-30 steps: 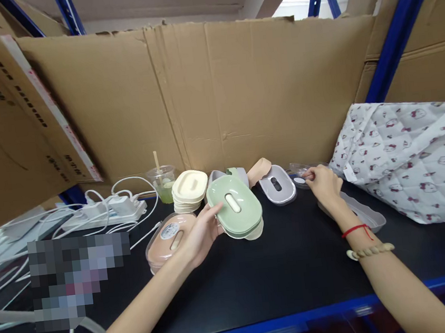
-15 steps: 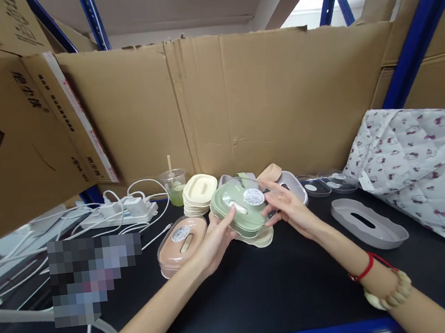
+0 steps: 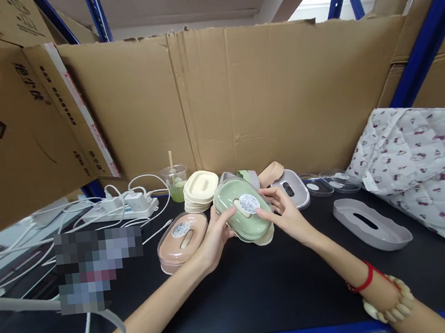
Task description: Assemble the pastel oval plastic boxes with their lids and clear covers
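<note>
A green oval-cornered box [image 3: 248, 226] with a clear cover and a round white label [image 3: 249, 204] is tilted up between my two hands. My left hand [image 3: 216, 241] grips its left side, thumb on top by the pale slot. At the right edge, my right hand [image 3: 289, 216] holds it too, with the thumb at the label and the other fingers along the side. A cream wavy-edged piece [image 3: 268, 236] shows partly under the box. To the left lies a pink box [image 3: 171, 251] with a clear cover and a label. Behind it stands a stack of cream lids [image 3: 200, 185].
A grey slotted tray [image 3: 389, 235] lies at right, near a patterned quilted bag [image 3: 425, 166]. Farther back are a grey slotted piece [image 3: 298, 189], a peach piece [image 3: 271, 173] and clear covers [image 3: 316, 186]. A drink cup [image 3: 175, 184] and a cabled power strip [image 3: 143, 209] are at left.
My right fingers have closed in on the green box, and the thumb has come to its label. The box has turned, showing more of its top. The view has shifted slightly.
</note>
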A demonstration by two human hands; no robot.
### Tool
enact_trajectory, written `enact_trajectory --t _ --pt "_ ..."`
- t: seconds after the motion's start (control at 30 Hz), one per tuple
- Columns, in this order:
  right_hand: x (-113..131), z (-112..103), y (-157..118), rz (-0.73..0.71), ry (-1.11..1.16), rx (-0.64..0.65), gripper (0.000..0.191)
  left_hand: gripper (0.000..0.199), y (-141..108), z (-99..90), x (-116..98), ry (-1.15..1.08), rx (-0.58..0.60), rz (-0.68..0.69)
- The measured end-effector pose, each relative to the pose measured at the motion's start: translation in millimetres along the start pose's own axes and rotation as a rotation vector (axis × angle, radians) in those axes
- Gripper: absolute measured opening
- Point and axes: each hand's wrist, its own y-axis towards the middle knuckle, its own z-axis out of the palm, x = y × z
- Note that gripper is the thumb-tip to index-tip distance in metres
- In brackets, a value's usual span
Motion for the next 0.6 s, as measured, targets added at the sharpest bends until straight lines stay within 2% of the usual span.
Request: enact_trajectory --t 0.13,0.27,0.33,0.43,0.53,0.6 --pt "7.6 -2.6 -0.4 0.083 0.054 0.08 0.063 0.075 -0.1 -1.1 -2.5 -0.004 0.004 0.0" --pt "14.6 -2.9 -3.3 0.267 0.11 0.265 0.066 0.077 -0.5 -2.6 -5.4 0.014 0.014 -0.006" --pt "16.4 -2.6 -4.7 0.331 0.144 0.293 0.068 0.075 -0.4 -3.0 -6.4 0.012 0.013 -0.012" --pt "17.0 -1.3 -6.1 0.353 0.151 0.294 0.067 0.07 0.8 -3.6 -5.8 0.029 -0.024 -0.02" --pt "16.3 0.9 -7.6 0.369 0.115 0.329 0.065 0.067 3.3 -5.0 -3.4 0.083 -0.081 0.03" --pt "15.9 2.2 -8.8 0.365 0.12 0.358 0.064 0.064 5.1 -6.5 -1.6 0.116 -0.059 0.083"
